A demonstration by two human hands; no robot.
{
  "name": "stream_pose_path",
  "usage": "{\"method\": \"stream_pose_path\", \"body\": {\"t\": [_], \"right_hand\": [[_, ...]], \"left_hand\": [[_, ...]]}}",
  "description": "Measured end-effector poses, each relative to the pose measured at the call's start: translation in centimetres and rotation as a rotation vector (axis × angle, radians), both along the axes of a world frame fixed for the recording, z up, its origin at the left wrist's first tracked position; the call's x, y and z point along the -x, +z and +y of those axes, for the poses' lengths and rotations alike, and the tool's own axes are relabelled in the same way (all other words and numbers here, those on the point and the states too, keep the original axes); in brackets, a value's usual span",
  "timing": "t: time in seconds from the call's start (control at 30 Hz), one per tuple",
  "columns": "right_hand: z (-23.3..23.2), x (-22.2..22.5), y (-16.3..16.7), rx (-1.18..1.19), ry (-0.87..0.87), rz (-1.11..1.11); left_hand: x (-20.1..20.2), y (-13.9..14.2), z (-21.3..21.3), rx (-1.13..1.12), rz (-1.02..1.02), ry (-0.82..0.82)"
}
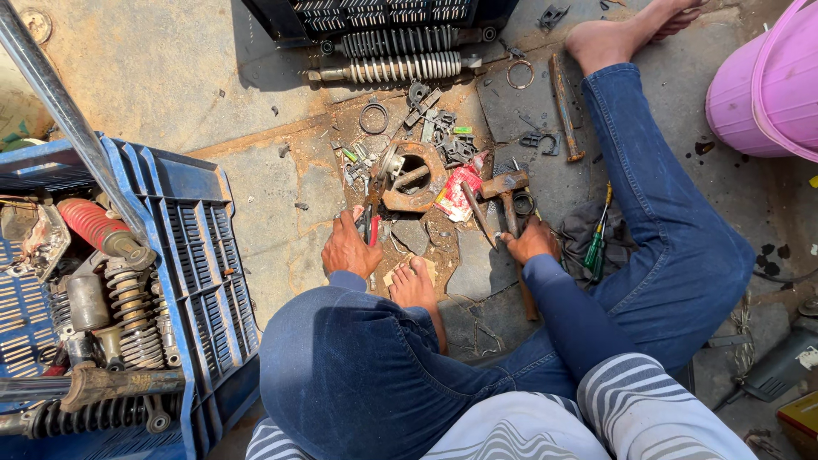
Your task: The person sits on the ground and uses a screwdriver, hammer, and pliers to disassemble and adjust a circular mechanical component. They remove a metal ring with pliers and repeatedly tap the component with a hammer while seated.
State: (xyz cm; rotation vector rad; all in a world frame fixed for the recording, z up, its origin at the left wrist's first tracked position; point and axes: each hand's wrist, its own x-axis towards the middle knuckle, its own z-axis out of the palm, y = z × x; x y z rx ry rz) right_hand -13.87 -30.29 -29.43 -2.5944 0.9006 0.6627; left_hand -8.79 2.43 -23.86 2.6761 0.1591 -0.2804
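Note:
My left hand [348, 249] is closed around red-handled pliers [369, 223] whose jaws point up at a rusty round metal housing [411, 177] on the ground. My right hand [532, 241] lies closed over the wooden handle of a hammer [506, 185], whose rusty head sits just right of the housing. A thin metal chisel [479, 223] lies slanted beside that hand's fingertips. My bare foot [415, 288] rests between the two hands, and I sit with blue-trousered legs folded.
A blue plastic crate [200, 255] of shock absorbers and springs stands at the left. Two coil springs [396, 66] lie at the top, with rings, small parts and a red packet [456, 192] around the housing. A green screwdriver [596, 245], rusty rod [565, 106] and pink bucket [767, 85] are right.

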Motion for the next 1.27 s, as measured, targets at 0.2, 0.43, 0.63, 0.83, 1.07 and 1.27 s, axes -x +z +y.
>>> {"method": "stream_pose_path", "body": {"t": [0.2, 0.43, 0.63, 0.83, 1.07, 1.27], "right_hand": [[0.5, -0.3, 2.3, -0.067, -0.012, 0.09], [1.0, -1.0, 0.4, -0.915, -0.46, -0.195], [3.9, 0.0, 2.5, -0.883, -0.262, -0.39], [6.7, -3.4, 10.9, -0.63, 0.365, -0.632], [9.5, -6.5, 16.5, -0.648, 0.463, -0.93], [9.4, -9.8, 7.8, -0.227, 0.663, -0.399]], "left_hand": [[-1.3, -1.4, 1.2, -0.089, 0.032, -0.045], [-1.6, -2.6, 2.1, -0.26, -0.118, -0.099], [-3.0, -2.3, 2.5, -0.328, -0.017, -0.204], [-3.4, -1.8, 2.9, -0.318, -0.009, -0.238], [-3.6, -1.3, 2.4, -0.267, 0.004, -0.215], [-4.4, -0.4, 2.1, -0.277, 0.161, -0.229]]}}
